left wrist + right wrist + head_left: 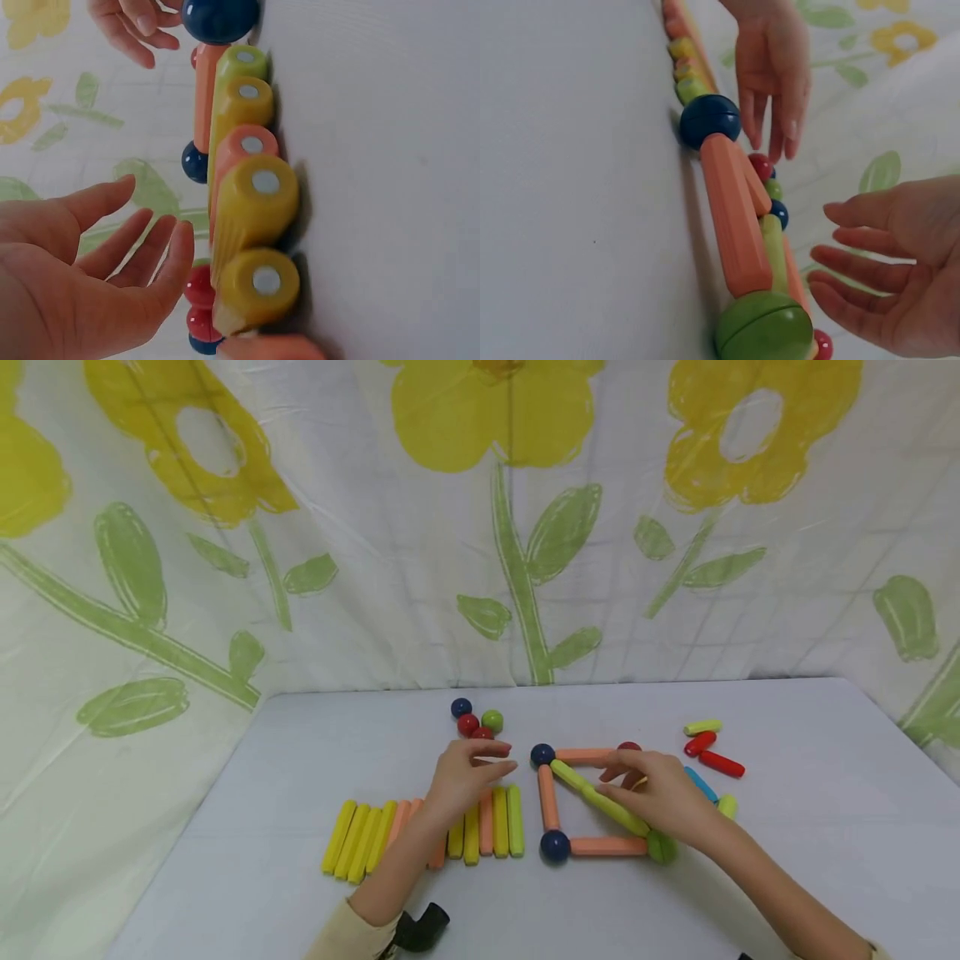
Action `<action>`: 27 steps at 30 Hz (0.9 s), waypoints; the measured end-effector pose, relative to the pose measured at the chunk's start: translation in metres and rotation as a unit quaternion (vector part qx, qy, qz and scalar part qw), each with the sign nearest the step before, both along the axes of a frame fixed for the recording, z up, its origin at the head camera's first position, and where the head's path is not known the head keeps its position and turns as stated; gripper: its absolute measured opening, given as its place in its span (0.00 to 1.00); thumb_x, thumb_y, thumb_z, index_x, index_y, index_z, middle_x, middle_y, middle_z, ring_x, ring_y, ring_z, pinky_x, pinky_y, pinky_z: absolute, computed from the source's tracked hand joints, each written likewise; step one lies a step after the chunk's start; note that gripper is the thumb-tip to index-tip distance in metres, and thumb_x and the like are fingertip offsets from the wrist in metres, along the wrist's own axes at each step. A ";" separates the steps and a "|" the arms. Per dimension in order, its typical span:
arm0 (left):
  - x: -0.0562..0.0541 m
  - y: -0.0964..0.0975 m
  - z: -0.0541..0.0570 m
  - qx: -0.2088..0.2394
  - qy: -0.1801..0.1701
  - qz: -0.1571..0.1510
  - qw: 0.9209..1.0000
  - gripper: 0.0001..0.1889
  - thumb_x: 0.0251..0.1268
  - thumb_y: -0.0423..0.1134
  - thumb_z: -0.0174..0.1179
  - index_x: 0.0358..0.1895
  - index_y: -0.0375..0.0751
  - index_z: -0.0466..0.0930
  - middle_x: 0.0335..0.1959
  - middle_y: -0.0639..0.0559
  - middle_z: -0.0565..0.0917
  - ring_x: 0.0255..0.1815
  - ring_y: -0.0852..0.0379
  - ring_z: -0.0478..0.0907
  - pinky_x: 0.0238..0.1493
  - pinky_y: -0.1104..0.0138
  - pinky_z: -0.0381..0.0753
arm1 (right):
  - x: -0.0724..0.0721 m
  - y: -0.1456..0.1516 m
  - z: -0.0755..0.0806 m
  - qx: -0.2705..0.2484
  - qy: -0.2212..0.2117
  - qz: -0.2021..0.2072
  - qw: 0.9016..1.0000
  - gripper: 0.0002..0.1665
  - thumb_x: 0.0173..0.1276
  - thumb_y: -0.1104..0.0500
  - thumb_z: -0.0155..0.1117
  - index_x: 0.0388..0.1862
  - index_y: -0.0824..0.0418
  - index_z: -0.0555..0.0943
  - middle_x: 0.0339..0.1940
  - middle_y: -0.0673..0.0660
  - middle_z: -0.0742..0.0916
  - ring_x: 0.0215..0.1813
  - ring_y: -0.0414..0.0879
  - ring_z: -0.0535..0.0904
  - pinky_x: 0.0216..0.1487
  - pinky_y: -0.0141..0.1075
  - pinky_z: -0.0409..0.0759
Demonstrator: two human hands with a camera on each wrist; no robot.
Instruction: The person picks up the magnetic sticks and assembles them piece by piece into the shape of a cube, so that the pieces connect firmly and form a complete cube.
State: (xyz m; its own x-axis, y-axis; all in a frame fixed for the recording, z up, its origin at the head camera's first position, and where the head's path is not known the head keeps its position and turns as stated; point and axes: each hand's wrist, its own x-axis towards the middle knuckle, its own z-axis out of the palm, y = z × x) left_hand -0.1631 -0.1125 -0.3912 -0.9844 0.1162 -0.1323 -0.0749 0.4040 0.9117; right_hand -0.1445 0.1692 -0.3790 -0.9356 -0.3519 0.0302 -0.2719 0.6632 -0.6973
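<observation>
Above the row of colored magnetic sticks (501, 822) my left hand (468, 777) hovers with loosely bent, parted fingers, holding nothing. The left wrist view shows a gap between its fingers and the yellow stick ends (262, 182). My right hand (663, 789) hangs over the right side of a flat four-cornered frame, fingers spread around nothing. This frame has salmon sticks (609, 847), two dark blue balls (555, 846), a green ball (765, 330) and a red ball (628, 746). A yellow-green diagonal (618, 810) runs from blue to green ball. The right hand hides the frame's right side.
Loose red, green and blue balls (492, 720) cluster beyond the left hand. At the back right lie short red sticks (722, 764), a small yellow-green stick (702, 727) and a blue stick (701, 783). A flower-printed curtain (360, 610) hangs behind the white table (247, 827).
</observation>
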 end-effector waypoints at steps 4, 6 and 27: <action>0.008 -0.007 -0.001 -0.048 0.011 -0.053 0.997 0.18 0.70 0.38 0.71 0.60 0.38 0.87 0.59 0.43 0.85 0.56 0.45 0.83 0.55 0.57 0.87 | 0.006 0.006 0.002 -0.020 0.002 0.007 1.000 0.18 0.71 0.60 0.74 0.57 0.64 0.86 0.45 0.52 0.91 0.42 0.44 0.86 0.42 0.30 0.85; 0.011 -0.010 -0.003 -0.070 0.018 -0.091 0.993 0.20 0.67 0.39 0.73 0.61 0.39 0.87 0.60 0.43 0.85 0.59 0.44 0.81 0.59 0.53 0.85 | 0.008 0.008 0.003 -0.027 0.004 0.010 1.000 0.18 0.71 0.60 0.74 0.58 0.63 0.87 0.45 0.52 0.91 0.42 0.43 0.86 0.44 0.29 0.85; 0.021 -0.004 -0.007 -0.264 0.088 -0.246 0.929 0.47 0.50 0.47 0.84 0.74 0.38 0.72 0.68 0.44 0.76 0.65 0.46 0.72 0.71 0.46 0.74 | 0.009 0.013 -0.001 -0.036 -0.024 0.006 0.999 0.19 0.71 0.62 0.73 0.59 0.64 0.86 0.46 0.54 0.91 0.43 0.46 0.85 0.39 0.30 0.85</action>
